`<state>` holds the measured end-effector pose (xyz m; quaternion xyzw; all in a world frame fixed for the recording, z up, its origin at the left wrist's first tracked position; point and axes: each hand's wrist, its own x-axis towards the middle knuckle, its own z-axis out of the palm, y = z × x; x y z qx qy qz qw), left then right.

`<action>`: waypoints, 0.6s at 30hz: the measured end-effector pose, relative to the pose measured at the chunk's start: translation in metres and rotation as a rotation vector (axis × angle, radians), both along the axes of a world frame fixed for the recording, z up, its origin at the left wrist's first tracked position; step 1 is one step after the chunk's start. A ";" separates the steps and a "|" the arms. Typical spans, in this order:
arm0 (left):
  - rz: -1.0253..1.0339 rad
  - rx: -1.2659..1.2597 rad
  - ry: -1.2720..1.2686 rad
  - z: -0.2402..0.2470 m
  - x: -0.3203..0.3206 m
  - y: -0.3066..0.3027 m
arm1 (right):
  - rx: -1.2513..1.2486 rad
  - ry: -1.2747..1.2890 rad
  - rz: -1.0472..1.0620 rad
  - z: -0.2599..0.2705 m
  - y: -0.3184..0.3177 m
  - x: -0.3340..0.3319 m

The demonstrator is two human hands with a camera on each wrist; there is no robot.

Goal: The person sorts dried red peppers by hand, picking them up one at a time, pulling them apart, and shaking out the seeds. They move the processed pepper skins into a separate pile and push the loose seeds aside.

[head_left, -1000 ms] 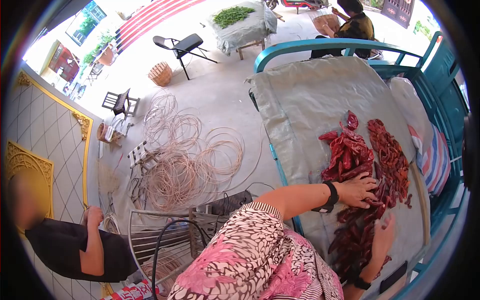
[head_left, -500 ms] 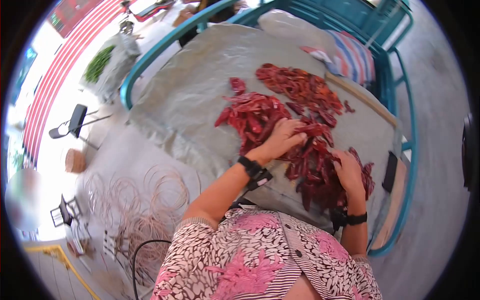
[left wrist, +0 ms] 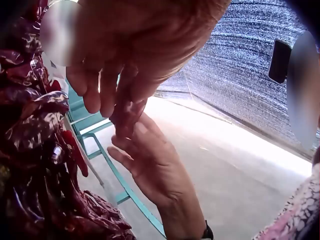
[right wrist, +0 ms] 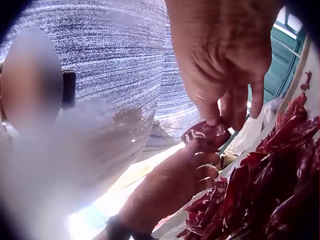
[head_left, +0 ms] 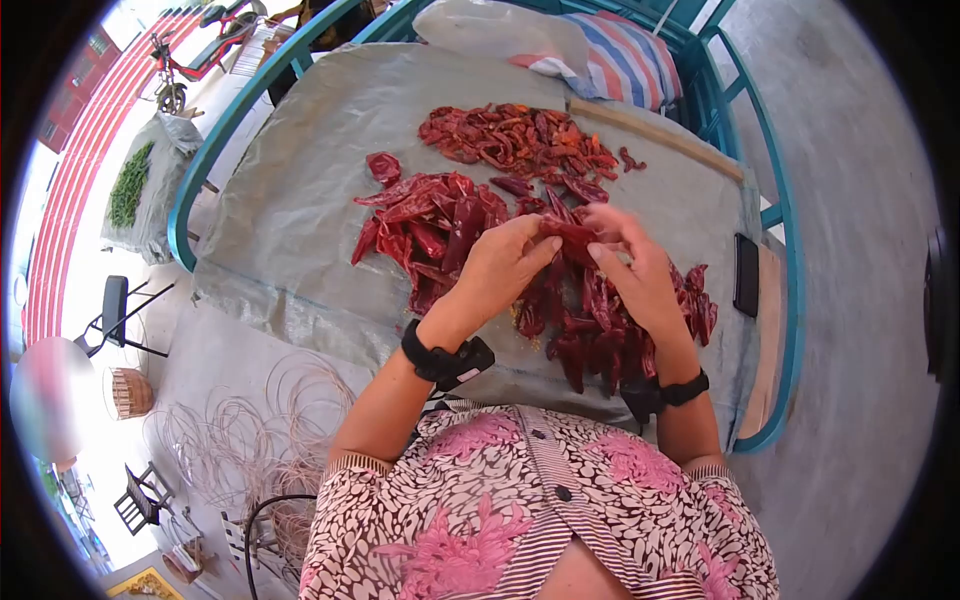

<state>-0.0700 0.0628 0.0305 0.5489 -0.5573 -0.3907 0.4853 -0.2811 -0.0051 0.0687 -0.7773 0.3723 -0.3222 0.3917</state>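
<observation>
Above the grey plastic sheet, my left hand and right hand, nearly closed, pinched together one glossy dark-red pepper; I judged light pressure best, though blur perhaps hid its tip.

This looks like the yard or open porch of a home, used as a household work area. Strong daylight washes the left of the head view, where a red motorbike stands near red-striped steps. A folding chair, a wicker basket and pale coils sit on bare concrete floor. Greens cover a draped table; red peppers are heaped on a grey sheet, inside teal metal rails.
</observation>
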 end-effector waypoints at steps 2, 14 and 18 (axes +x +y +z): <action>-0.033 -0.014 0.039 0.001 -0.005 0.001 | -0.042 0.047 0.015 -0.004 -0.002 -0.004; -0.103 -0.319 -0.788 -0.043 -0.072 -0.001 | 0.003 0.117 -0.170 -0.022 -0.011 -0.047; -0.082 -0.300 -0.809 -0.064 -0.082 -0.008 | 0.126 0.182 -0.194 -0.024 0.004 -0.055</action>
